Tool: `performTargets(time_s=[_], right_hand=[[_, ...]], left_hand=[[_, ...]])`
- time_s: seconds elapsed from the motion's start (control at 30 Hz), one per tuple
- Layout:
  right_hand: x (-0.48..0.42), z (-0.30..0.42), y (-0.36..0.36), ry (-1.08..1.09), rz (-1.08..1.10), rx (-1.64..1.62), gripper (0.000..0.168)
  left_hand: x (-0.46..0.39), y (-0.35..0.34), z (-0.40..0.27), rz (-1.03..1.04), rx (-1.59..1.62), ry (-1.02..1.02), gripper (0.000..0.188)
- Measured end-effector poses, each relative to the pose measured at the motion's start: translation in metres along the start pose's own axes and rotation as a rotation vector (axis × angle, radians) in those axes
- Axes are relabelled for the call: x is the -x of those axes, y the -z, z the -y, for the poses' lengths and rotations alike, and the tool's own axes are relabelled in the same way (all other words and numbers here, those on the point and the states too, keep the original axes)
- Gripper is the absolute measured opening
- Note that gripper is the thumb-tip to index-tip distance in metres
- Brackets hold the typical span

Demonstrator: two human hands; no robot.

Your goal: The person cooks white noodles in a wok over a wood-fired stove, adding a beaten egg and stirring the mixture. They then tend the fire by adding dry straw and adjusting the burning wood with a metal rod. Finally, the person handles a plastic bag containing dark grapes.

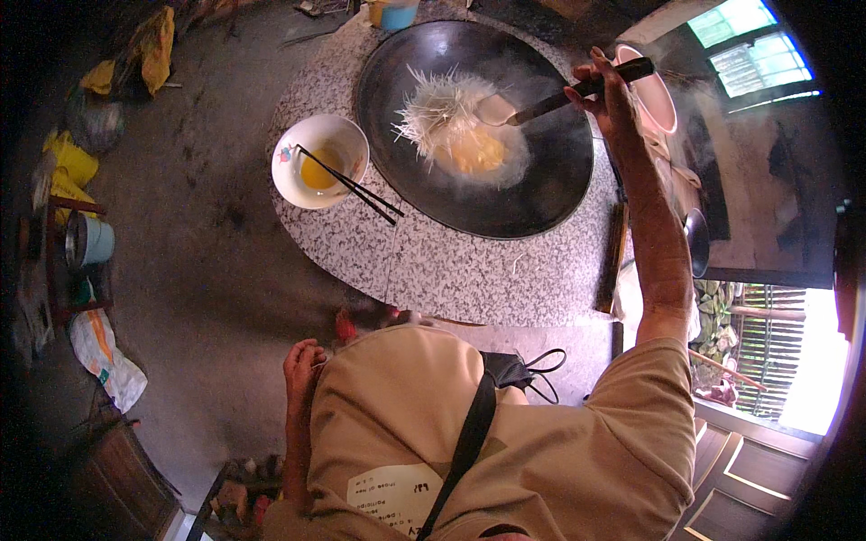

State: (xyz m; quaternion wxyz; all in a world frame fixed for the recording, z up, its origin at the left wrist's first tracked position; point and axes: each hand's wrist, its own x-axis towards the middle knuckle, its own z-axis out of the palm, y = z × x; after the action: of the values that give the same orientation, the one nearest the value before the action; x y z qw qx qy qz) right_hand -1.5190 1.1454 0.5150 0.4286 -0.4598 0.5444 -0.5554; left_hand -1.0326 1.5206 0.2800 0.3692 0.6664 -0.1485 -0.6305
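Note:
My right hand (pixel 605 88) grips the dark handle of a wok spatula (pixel 497 110), reaching over the wok's right rim. The spatula's blade rests at the edge of a heap of thin white noodle-like strands (pixel 443 108). Beside the strands, yellow egg (pixel 480 152) sits in bubbling, steaming liquid at the bottom of a large dark wok (pixel 473 209). Down by my left side, my left hand (pixel 303 362) has curled fingers and no visible object in it. Closest to it on the counter is a white bowl (pixel 284 176) holding some yellow liquid, with dark chopsticks (pixel 358 189) laid across its rim.
The wok is set into a speckled stone counter (pixel 440 270) with a curved edge. A pink basin (pixel 649 95) stands beyond my right wrist. A blue container (pixel 392 15) sits behind the wok. At the left, a light-blue pot (pixel 95 240) rests on a rack.

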Motion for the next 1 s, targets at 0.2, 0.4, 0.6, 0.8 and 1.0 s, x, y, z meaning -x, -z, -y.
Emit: performTargets(time_s=[0.2,0.4,0.6,0.8,1.0], right_hand=[[-0.007,-0.046,0.000,0.095,0.165,0.080,0.037],[0.014,-0.052,-0.031,0.130,0.249,0.099,0.020],[0.035,-0.037,-0.058,0.170,0.488,0.425,0.027],[0.063,-0.013,-0.069,0.248,0.725,0.707,0.033],[0.082,-0.012,-0.047,0.194,0.643,0.819,0.028]], left_hand=[[0.000,0.000,0.004,-0.002,0.025,0.012,0.024],[0.002,-0.001,0.006,-0.045,-0.001,0.050,0.026],[-0.001,-0.001,0.012,-0.031,0.002,0.025,0.026],[-0.013,0.002,0.023,0.008,-0.022,-0.010,0.026],[-0.012,-0.007,0.012,-0.002,-0.023,0.016,0.026]])
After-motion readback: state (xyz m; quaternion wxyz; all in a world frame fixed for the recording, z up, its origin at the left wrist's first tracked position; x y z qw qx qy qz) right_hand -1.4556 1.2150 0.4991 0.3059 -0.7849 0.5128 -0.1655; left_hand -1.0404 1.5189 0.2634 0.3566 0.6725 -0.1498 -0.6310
